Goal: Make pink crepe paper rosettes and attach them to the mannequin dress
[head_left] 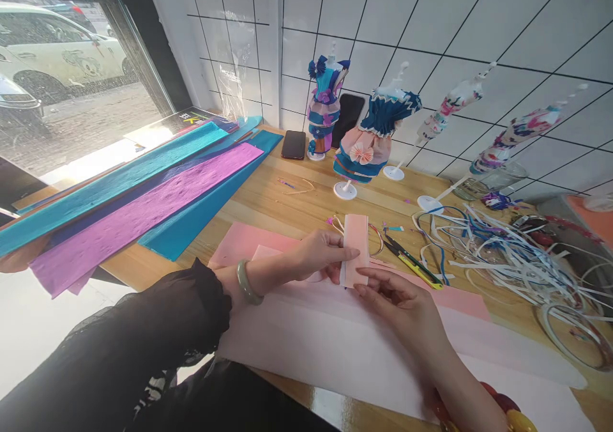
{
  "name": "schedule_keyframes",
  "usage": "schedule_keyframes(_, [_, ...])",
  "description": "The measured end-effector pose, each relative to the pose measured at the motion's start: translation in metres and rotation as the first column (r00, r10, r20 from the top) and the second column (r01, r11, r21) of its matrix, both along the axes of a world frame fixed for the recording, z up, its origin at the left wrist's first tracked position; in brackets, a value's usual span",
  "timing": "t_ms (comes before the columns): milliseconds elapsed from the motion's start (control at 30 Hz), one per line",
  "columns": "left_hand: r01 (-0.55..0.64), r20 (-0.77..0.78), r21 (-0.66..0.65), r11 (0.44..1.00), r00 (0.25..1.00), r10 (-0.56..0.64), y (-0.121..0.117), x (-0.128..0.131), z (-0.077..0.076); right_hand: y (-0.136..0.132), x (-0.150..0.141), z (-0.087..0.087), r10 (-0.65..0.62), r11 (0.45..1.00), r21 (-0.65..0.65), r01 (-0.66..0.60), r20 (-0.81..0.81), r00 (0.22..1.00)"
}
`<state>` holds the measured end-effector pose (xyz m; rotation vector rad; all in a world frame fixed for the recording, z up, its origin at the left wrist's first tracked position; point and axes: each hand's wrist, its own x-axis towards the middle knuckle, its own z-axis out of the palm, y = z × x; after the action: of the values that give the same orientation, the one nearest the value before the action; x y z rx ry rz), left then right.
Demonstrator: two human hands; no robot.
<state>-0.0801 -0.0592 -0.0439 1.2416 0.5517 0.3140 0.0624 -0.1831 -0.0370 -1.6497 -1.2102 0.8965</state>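
A small folded strip of pink paper stands upright between both hands, above the middle of the wooden table. My left hand pinches its left edge with thumb and fingers. My right hand grips its lower end from below. Under the hands lie larger pink paper sheets and a white sheet. A yellow-handled cutter and scissors rest just right of the strip.
Long crepe paper sheets in teal and purple lie at left. Several paper-dressed mini mannequins stand at the back by two phones. A tangle of white and blue paper strips covers the right side.
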Motion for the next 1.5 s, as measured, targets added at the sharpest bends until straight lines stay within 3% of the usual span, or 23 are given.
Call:
schedule_keyframes(500, [0.012, -0.033, -0.014, 1.0, 0.999, -0.012, 0.0, -0.001, 0.002, 0.0, 0.001, -0.002, -0.003, 1.0, 0.027, 0.0, 0.085, 0.996])
schedule_keyframes(967, [-0.041, 0.052, -0.217, 0.975, 0.997, 0.053, -0.004, 0.002, 0.002, -0.002, 0.002, -0.003, 0.057, 0.995, 0.073, -0.074, 0.214, 0.975])
schedule_keyframes(1333, [-0.06, 0.103, -0.243, 0.968, 0.991, 0.087, -0.005, 0.002, 0.008, 0.0, 0.0, 0.007, 0.127, 0.991, 0.024, -0.13, 0.106, 0.986])
schedule_keyframes(1500, [-0.03, 0.152, -0.2, 0.979, 0.986, 0.062, -0.005, 0.001, 0.006, 0.0, 0.006, 0.005, 0.073, 0.982, 0.152, -0.109, 0.227, 0.971])
